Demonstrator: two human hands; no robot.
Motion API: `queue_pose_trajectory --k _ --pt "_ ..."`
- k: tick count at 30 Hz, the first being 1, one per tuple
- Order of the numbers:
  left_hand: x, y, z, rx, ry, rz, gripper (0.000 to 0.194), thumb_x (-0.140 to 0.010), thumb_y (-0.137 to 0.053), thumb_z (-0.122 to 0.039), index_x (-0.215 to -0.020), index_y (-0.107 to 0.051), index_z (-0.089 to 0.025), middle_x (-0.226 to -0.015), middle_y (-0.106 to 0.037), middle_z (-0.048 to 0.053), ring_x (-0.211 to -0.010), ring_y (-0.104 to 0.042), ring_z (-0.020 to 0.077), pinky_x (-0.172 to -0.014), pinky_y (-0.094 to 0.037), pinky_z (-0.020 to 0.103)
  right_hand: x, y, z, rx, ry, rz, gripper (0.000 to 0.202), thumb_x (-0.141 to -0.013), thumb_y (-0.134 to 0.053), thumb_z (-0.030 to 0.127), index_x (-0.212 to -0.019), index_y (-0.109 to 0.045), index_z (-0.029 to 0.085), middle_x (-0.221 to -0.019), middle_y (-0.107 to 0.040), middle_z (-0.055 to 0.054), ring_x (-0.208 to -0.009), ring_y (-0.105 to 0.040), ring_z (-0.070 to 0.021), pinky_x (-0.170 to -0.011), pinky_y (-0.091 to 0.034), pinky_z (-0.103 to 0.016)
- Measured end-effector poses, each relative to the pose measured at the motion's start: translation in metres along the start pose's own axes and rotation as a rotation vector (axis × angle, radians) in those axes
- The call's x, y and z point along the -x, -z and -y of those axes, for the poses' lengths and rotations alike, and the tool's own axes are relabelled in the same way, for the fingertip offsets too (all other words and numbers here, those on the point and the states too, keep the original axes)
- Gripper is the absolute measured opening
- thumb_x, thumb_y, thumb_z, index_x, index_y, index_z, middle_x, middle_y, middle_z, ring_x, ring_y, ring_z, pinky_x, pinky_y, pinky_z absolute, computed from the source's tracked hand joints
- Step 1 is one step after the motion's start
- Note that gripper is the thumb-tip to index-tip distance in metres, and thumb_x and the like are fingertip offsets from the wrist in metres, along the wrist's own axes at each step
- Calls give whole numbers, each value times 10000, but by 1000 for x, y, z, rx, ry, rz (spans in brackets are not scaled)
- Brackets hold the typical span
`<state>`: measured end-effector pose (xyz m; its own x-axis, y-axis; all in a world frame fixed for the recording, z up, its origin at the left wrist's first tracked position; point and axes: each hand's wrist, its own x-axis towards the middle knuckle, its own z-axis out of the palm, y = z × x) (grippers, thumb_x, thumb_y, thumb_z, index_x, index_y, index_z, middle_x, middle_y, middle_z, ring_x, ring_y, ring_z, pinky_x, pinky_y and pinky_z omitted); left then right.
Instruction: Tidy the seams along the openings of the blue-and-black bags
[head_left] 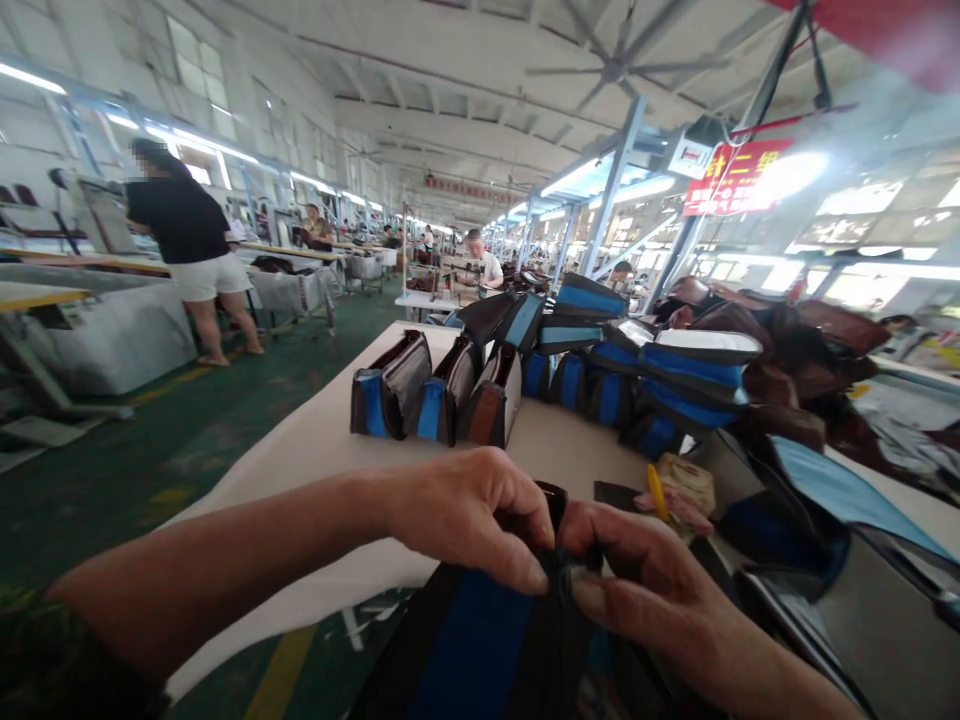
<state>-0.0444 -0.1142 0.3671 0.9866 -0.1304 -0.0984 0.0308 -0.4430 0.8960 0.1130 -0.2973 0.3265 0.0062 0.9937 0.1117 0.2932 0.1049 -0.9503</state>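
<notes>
Before the near edge of the bench: a blue and black bag sat low between the person's two hands, its broad blue stripe in view; what bore it from below was out of sight.
Step in hand: seemed to be close fingerwork on the bag's dark upper edge, judging by how both hands met at one spot there.
Next move: appeared to call for a firm pinch from each side and an even press or pull along that edge; which of the two could not be told.
Left hand: came in from the left with fingers curled and thumb opposite them, nearly closed, pinching the bag's edge.
Right hand: faced it from the right, forefinger bent above and thumb below, gripping the same edge with little gap.
Between the hands: a narrow space, with a dark loop just behind the fingertips.
Three bags: stood upright in a row on the bench beyond the left hand.
Bag pile: lay farther back, to the right of that row.
Yellow ring: rested near the right hand, beside a pale bundle.
</notes>
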Motion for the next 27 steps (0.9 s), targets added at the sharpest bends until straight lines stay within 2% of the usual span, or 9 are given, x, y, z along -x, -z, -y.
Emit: queue_pose_trajectory --k 4,9,14,18,21,27 --pt "-3 -5 0 56 24 -36 349 -757 -776 -467 -840 -700 -137 -727 -556 -27 -676 -475 111 -607 -349 242 0 0 1 2 23 -17 253 -898 -650 459 -908 -617 209 -829 -514 22 -774 -424 -147 -667 -328 -273" --pt "-5 -9 0 88 100 -72 298 -727 -788 -411 -812 -697 -140 -691 -562 -34 -631 -457 105 -562 -323 242 0 -5 -1 -72 -6 -27 212 -872 -665 403 -881 -603 201 -817 -513 18 -766 -416 -148 -661 -328 -273" --pt "-8 -6 3 91 40 -25 365 -723 -816 -463 -854 -718 -138 -744 -613 -18 -690 -513 122 -618 -366 251 -1 -5 3 -45 -29 -50 287 -882 -645 487 -901 -618 202 -805 -480 27 -749 -389 -141 -638 -301 -269" --pt "-10 -4 5 63 -24 -7 351 -740 -813 -457 -859 -724 -139 -776 -627 -18 -736 -537 127 -668 -388 251 -5 -7 4 -73 -51 -45 307 -853 -691 482 -859 -609 186 -801 -501 20 -756 -411 -144 -646 -313 -271" --pt "-9 -4 6 65 3 -8 353 -736 -821 -449 -866 -722 -137 -773 -614 -22 -723 -526 119 -653 -381 244 -5 -7 1 -169 -67 -6 299 -840 -700 461 -862 -606 179 -792 -507 18 -730 -403 -138 -627 -308 -269" --pt "-8 -7 5 74 31 -22 336 -722 -821 -435 -858 -723 -144 -754 -601 -26 -688 -506 111 -607 -364 232 -3 -5 1 -153 -90 -28 222 -823 -653 400 -821 -601 184 -758 -489 23 -716 -388 -141 -614 -300 -270"
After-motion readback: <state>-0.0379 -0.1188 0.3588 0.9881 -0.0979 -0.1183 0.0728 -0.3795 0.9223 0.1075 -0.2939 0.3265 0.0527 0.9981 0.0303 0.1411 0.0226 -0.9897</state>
